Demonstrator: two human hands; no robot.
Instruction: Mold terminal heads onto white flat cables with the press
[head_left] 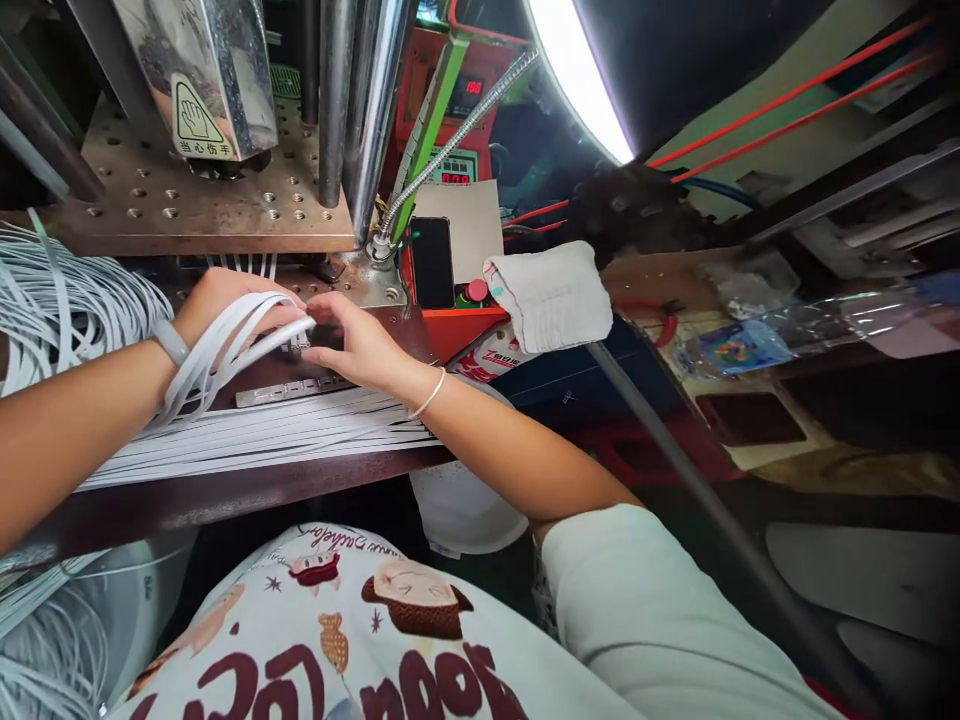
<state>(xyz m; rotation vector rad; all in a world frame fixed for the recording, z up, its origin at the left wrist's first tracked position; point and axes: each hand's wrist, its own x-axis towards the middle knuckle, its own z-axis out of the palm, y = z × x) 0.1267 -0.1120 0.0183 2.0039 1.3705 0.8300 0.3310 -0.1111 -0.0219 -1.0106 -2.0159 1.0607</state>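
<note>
My left hand (241,302) is closed around a looped bundle of flat white cables (259,348), close to the front edge of the press. The bundle's ends, with small metal-looking tips, point right. My right hand (354,338) has its thumb and forefinger on either side of those ends and appears to grip them; the exact contact is partly hidden. Just below my hands lies a slotted metal strip (281,392). More white cables (262,440) stretch side by side along the front of the dark worktable (300,478).
A press head (202,80) with a hand-warning label hangs above a drilled metal plate (225,205). Coiled cables (67,290) are heaped at left. A phone (433,262), red stop button (476,290) and cloth-wrapped lever (555,298) stand right. A white bucket (469,510) sits below.
</note>
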